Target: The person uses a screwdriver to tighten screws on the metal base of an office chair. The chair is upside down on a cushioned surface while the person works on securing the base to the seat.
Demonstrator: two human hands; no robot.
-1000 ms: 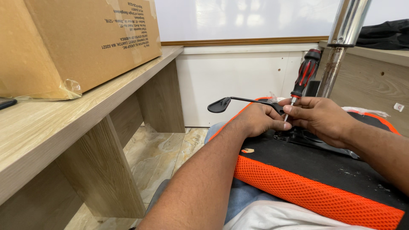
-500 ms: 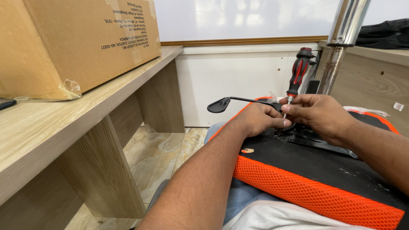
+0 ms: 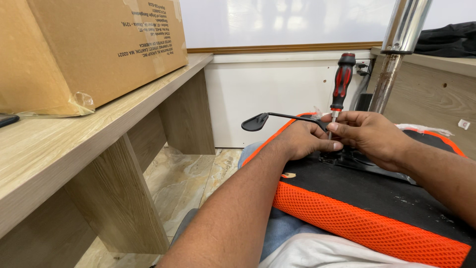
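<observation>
At the middle of the upturned chair seat, which lies across the person's lap, both hands meet over the black metal mechanism plate. The right hand has its fingertips pinched together around the thin steel shaft of a screwdriver, low down near the tip, so the tool stands nearly upright above the grip with its red-and-black handle rising clear of the fingers. The left hand is curled closed just beside it, touching the right hand's fingers and pressing down at the same spot; what it holds beneath cannot be made out. A slim black lever with a flat paddle end juts out leftwards from behind the left hand. The seat's underside is black, edged in bright orange mesh. To the left runs a pale wooden bench carrying a closed cardboard box, its contents unseen. A chrome column stands behind the hands.
</observation>
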